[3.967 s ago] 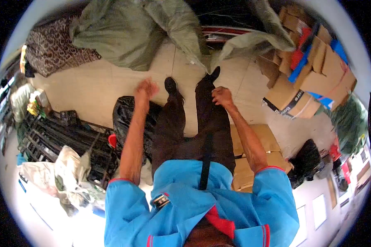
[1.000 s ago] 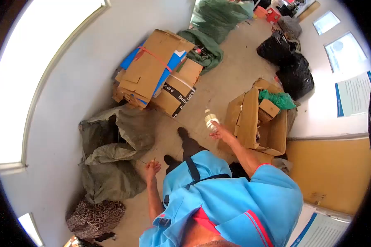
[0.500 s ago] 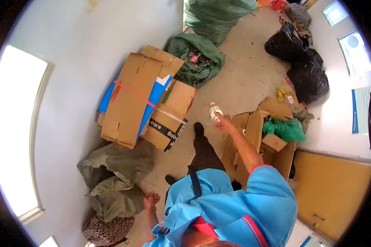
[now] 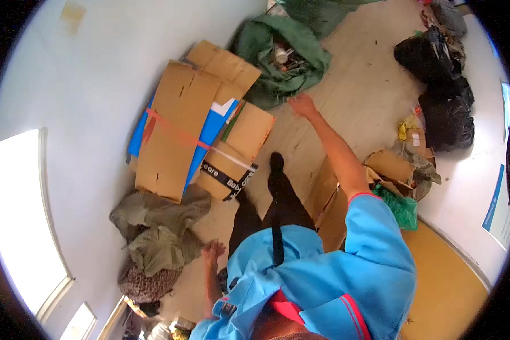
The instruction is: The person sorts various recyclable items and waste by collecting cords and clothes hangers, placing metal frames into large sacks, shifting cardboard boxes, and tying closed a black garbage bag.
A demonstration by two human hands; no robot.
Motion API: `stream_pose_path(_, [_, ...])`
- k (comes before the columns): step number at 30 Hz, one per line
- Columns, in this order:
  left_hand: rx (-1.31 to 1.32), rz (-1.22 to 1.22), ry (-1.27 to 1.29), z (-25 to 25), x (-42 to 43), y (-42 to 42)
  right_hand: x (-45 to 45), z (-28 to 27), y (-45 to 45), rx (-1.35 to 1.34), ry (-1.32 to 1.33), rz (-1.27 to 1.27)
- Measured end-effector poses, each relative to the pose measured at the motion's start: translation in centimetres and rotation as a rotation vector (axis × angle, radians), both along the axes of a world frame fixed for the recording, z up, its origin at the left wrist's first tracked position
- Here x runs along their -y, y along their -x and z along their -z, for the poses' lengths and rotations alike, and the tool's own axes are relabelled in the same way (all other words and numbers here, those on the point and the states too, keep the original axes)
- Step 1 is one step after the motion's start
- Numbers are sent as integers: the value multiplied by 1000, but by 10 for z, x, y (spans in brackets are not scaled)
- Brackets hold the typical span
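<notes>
My right hand (image 4: 302,106) reaches forward, just short of the rim of a green sack (image 4: 312,62) on the floor. Its fingers are extended and nothing is in them. Inside the sack's mouth a pale bottle-like item (image 4: 281,55) lies among dark, mixed scraps that I cannot make out singly. My left hand (image 4: 212,251) hangs low at my side with loosely spread fingers, holding nothing, beside a crumpled olive-grey sack (image 4: 164,243).
A strapped stack of flattened cardboard (image 4: 175,124) leans by the left wall. Black bags (image 4: 445,116) line the right wall. An open cardboard box (image 4: 331,209) stands by my right leg, near green plastic (image 4: 399,209). Another large green sack (image 4: 328,14) is at the back.
My right hand has moved forward to the green sack and let go of the clear bottle it held. A pale bottle-like item now shows in the sack. The view has shifted.
</notes>
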State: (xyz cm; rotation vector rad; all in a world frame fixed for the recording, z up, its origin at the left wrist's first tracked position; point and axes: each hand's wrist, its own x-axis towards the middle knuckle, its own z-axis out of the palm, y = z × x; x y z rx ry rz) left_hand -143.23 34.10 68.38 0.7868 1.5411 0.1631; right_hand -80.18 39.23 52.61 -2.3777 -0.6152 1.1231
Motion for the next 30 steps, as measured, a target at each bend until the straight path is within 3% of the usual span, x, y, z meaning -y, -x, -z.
stream_pose_path(3, [-32, 7, -10, 3, -23, -24, 56, -10, 74, -490, 9, 106])
stream_pose_path(5, [4, 129, -58, 6, -52, -33, 99, -21, 128, -750, -65, 350])
stream_pose_path(8, [-2, 262, -321, 20, -104, -41, 133, -46, 190, -817, 50, 441])
stream_pose_path(10, [-160, 518, -416, 39, -157, -45, 159, -65, 232, -825, -65, 619])
stream_pose_path(11, [-162, 490, -475, 32, -176, -67, 172, -64, 253, -840, -63, 622])
stream_pose_path(12, [-234, 580, -658, 61, -201, -64, 184, -52, 268, -859, -31, 678])
stream_pose_path(13, [-146, 625, -803, 42, -218, -100, 191, -43, 280, -881, 4, 740])
stream_pose_path(19, [-33, 669, -752, 56, -299, -199, 196, -44, 311, -811, -122, 858])
stream_pose_path(26, [52, 632, -419, 160, -349, -200, 189, -54, 325, -804, -228, 943])
stream_pose_path(28, [-186, 675, -281, 95, -327, -226, 199, -46, 326, -796, -228, 951])
stream_pose_path(30, [-217, 613, -298, 91, -322, -232, 214, -29, 334, -886, -374, 1021])
